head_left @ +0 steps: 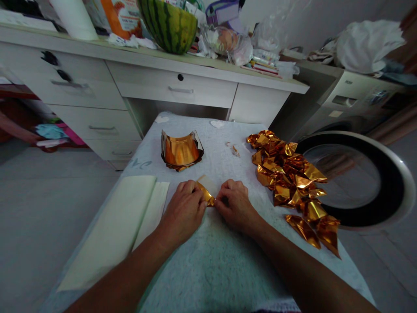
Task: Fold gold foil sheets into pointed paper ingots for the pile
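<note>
Between my hands, at the middle of the cloth-covered table (228, 252), lies a small sheet of gold foil paper (206, 194) with a pale part at its far end. My left hand (187, 204) is closed on its left edge, fingers curled. On the other side my right hand (235, 203) pinches the right corner of the same paper. Beyond my left hand stands a curved stack of gold foil sheets (182, 150). To the right lies a heap of folded gold foil pieces (288, 171).
Stacked pale paper sheets (114, 226) lie along the table's left side. Small scraps (235, 150) rest near the far middle. Behind is a white desk (195, 89) bearing a cut watermelon (169, 28). At right, a washing machine door (400, 182) stands open close to the table.
</note>
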Tool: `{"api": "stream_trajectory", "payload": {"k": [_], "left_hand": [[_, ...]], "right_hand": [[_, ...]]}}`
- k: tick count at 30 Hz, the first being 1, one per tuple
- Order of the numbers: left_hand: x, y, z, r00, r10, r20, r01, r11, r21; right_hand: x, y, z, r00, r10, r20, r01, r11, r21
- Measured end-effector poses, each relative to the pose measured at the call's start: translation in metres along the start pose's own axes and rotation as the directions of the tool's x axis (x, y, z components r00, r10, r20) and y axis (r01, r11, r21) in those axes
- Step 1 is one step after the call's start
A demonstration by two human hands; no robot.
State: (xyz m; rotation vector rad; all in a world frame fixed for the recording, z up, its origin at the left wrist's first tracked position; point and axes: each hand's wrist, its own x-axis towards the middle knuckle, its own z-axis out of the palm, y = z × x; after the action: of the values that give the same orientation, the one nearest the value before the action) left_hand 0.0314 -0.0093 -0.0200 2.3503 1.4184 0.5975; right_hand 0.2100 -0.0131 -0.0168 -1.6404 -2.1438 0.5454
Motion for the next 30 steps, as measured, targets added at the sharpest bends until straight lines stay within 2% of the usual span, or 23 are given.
{"api": "stream_trajectory", "payload": {"k": [8,22,30], "left_hand": [[-0.0011,0.0009,0.0007,0.998,-0.058,-0.024,0.058,0.998,0.000],[-0.0001,-0.0008,-0.0002,0.998,-0.060,-0.014,0.060,0.998,0.009],[-0.0010,0.0004,0.0018,0.998,-0.062,-0.014,0.063,0.996,0.056]], "right_hand": [[0.0008,0.0014,0.0021,1.000,0.016,-0.021,-0.016,1.000,0.019],[0.0012,-0.0004,-0.0009,0.999,0.041,0.006,-0.041,0.999,0.017],[0.0010,0.0021,0.0037,1.000,0.013,-0.029,-0.013,1.000,-0.023]]}}
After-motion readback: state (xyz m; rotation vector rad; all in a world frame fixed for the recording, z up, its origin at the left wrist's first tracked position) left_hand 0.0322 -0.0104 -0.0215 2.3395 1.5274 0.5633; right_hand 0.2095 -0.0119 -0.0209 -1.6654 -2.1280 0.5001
